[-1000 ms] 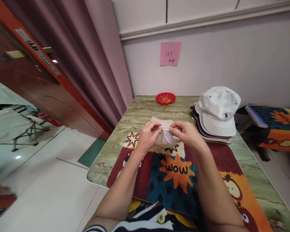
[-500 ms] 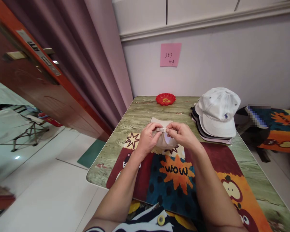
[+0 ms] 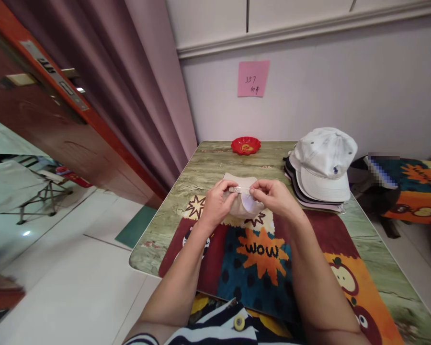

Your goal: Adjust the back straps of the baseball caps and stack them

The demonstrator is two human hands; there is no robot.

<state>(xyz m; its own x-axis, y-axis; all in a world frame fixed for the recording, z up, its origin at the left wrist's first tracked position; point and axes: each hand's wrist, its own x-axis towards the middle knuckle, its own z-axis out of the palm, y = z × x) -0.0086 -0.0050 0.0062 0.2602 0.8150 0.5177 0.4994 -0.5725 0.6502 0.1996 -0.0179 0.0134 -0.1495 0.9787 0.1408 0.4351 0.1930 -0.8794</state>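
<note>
A pale beige baseball cap (image 3: 237, 208) lies on the table with its back opening toward me and its brim on the far side. Its narrow back strap (image 3: 242, 190) runs between my two hands. My left hand (image 3: 215, 203) pinches the strap's left part between thumb and fingers. At the other end, my right hand (image 3: 277, 197) grips the strap with thumb and forefinger. Under the strap, the arched opening shows a bright patch of the mat or lining. The fingers partly cover the strap's fastening, so its details are unclear.
A stack of caps, topped by a white cap (image 3: 325, 163), stands at the right. At the back sits a red scalloped dish (image 3: 246, 145). A colourful mat (image 3: 258, 282) covers the front of the wood-patterned table (image 3: 151, 251). A pink note (image 3: 253, 79) hangs on the wall.
My right hand has shifted slightly to the right, and a longer stretch of strap shows between my hands. The cap stays in about the same place.
</note>
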